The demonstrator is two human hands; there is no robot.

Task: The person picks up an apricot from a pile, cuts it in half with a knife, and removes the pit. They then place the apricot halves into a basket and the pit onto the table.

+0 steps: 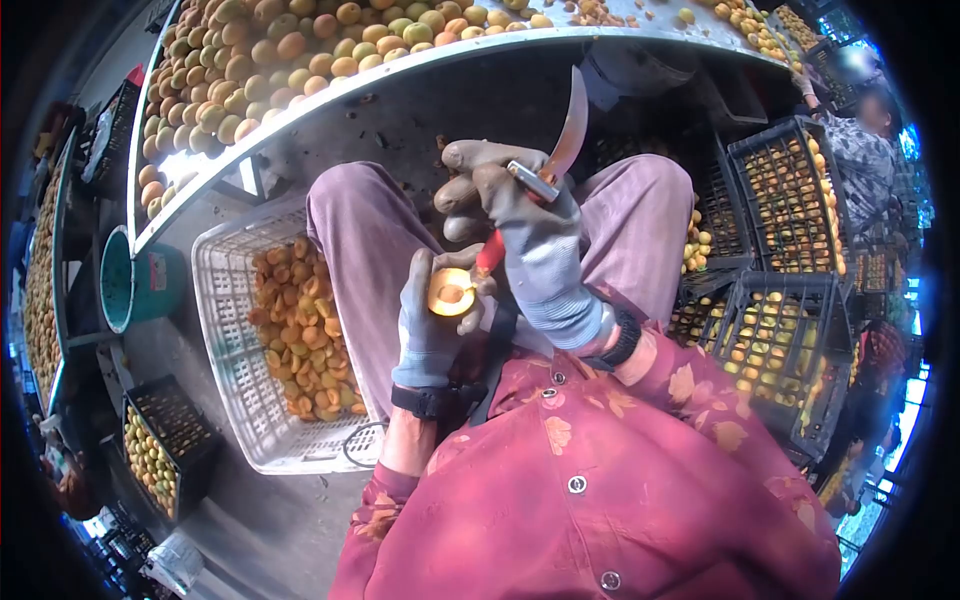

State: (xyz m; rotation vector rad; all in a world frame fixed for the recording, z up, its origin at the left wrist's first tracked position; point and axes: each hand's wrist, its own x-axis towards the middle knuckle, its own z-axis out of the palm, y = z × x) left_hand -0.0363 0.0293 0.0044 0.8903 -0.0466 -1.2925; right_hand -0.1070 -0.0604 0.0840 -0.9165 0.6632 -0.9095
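My gloved left hand point(425, 335) is closed around a cut apricot half point(451, 293), its yellow flesh facing up with the brown stone showing in the middle. Just above and to the right, my gloved right hand point(535, 235) grips a knife point(571, 128) with a curved blade. The blade points up and away from me, while the red handle end sticks out below the fist, close to the apricot. By my left leg stands a white plastic basket point(228, 340) holding many pitted apricot halves point(305, 340).
Whole apricots point(290, 50) cover a metal-edged table point(400, 70) ahead. Black crates point(785, 200) of fruit stack up on my right. A teal bucket point(140, 280) and another black crate point(190, 430) stand at the left. Another person point(865, 150) is at the far right.
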